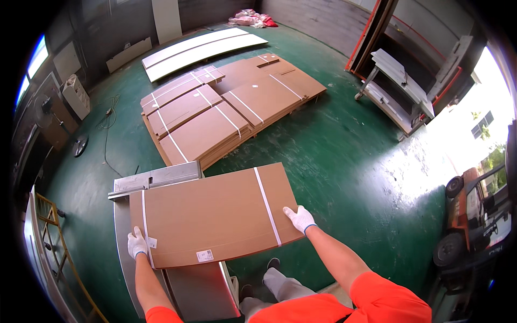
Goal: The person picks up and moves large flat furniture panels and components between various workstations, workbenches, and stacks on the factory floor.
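We list one strapped cardboard stack, flat between our fingers and reaching ahead of them, long axis running left to right. Our left hand and right hand, equally near, clasp opposite short ends, fingers curled, undersides hidden.

Two hands, one cardboard pack between them, two straps and two labels on it, one forklift

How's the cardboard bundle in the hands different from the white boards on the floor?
The cardboard bundle is brown; the white boards aren't. The bundle has pale straps; the boards show none. The left hand and right hand hold the bundle, not the boards. Both look flat.
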{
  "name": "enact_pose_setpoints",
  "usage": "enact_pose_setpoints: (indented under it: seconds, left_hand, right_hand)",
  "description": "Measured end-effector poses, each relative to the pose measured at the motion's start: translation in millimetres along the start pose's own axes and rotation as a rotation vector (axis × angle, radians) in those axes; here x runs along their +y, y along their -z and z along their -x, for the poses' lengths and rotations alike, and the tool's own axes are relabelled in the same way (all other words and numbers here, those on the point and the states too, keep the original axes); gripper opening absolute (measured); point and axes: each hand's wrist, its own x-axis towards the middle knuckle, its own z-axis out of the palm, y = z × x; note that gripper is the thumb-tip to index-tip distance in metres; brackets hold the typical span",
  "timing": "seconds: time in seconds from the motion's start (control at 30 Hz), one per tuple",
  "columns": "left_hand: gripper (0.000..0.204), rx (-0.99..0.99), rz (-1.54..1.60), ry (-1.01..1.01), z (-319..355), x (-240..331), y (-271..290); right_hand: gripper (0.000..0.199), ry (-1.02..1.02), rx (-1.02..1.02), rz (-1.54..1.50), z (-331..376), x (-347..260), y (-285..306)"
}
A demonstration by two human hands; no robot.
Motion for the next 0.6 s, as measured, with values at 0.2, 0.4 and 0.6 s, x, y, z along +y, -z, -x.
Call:
enact_pose_setpoints:
  seconds: [0.2,0.4,0.6]
  left_hand:
    - [0.090,0.065,0.006,0.097,-17.1,-23.1,0.2]
    - [0.094,-0.222,0.312,0.160,-38.7,-8.2,23.7]
    - [0.085,-0.400,0.931,0.357,10.4,-42.6,-13.3]
  right_hand:
    - [0.101,-0.085,-0.294,-0.331,-69.5,-3.8,-21.1]
    - [0.098,-0.281,-0.512,-0.669,-148.7,41.1,-59.5]
    - [0.094,-0.397,-0.661,-0.955,-193.9,-4.7,-16.5]
